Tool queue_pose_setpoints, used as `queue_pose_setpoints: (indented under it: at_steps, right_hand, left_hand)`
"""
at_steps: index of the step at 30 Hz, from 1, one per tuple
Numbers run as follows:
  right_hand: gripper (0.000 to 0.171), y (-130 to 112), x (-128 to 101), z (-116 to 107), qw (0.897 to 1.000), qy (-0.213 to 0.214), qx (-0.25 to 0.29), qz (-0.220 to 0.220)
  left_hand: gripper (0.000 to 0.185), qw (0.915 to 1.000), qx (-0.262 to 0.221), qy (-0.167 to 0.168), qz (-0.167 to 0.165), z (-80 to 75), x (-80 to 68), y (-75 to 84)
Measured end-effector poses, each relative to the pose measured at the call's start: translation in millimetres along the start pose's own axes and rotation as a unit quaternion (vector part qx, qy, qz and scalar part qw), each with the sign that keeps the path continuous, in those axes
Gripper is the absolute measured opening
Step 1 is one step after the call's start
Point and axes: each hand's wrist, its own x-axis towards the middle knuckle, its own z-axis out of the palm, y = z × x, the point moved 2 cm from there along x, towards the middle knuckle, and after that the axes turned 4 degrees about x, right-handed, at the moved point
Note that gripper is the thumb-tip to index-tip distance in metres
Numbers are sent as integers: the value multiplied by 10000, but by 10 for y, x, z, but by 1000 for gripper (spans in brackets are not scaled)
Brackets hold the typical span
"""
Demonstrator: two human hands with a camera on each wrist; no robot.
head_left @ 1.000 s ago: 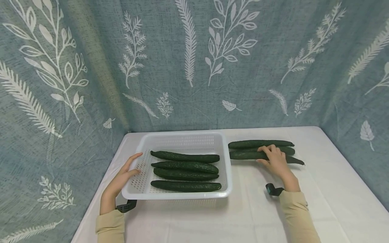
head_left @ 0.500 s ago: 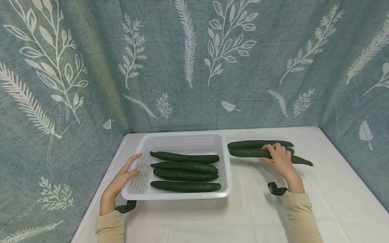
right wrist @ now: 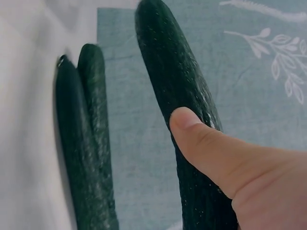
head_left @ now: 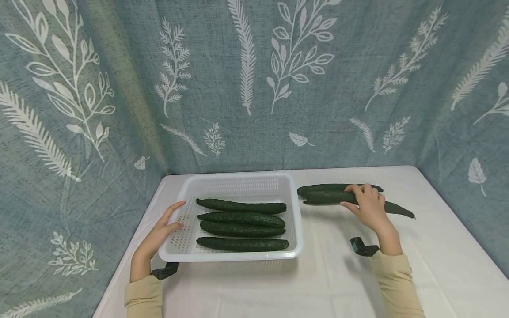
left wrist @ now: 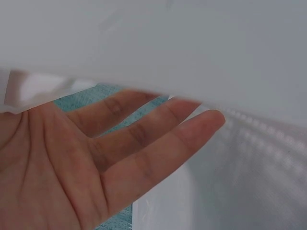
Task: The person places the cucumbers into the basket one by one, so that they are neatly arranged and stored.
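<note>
In the head view my right hand (head_left: 371,210) grips a dark green cucumber (head_left: 397,209) near its middle, its thin tail end sticking out to the right. The right wrist view shows my thumb (right wrist: 206,148) pressed along the side of this cucumber (right wrist: 168,72). Two more cucumbers (right wrist: 79,139) lie side by side, apart from the held one in that view. My left hand (head_left: 157,234) touches the left rim of a white perforated plastic basket (head_left: 234,257). Its fingers (left wrist: 153,163) reach out loosely extended below the rim in the left wrist view.
Several cucumbers (head_left: 242,230) lie crosswise in the basket. The loose cucumbers (head_left: 318,187) lie right of the basket's far right corner. White cloth covers the table (head_left: 318,282). A blue-green leaf-print curtain (head_left: 254,132) stands behind and at both sides.
My right hand has shifted slightly to the right, drawing the gripped cucumber rightward from the others, its tail now farther right. The left hand and basket have stayed in place.
</note>
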Motion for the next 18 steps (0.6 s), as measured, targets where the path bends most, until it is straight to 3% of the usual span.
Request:
queue_pose_setpoints:
  at_steps: [6, 18]
  right_hand:
    - [43, -125, 40, -68, 9998, 15, 161, 149]
    - [44, -365, 111, -57, 9999, -58, -85, -80]
  left_hand:
    - [60, 9999, -56, -8, -107, 0, 3, -5]
    - [61, 10000, -48, -32, -7, 10, 1, 18]
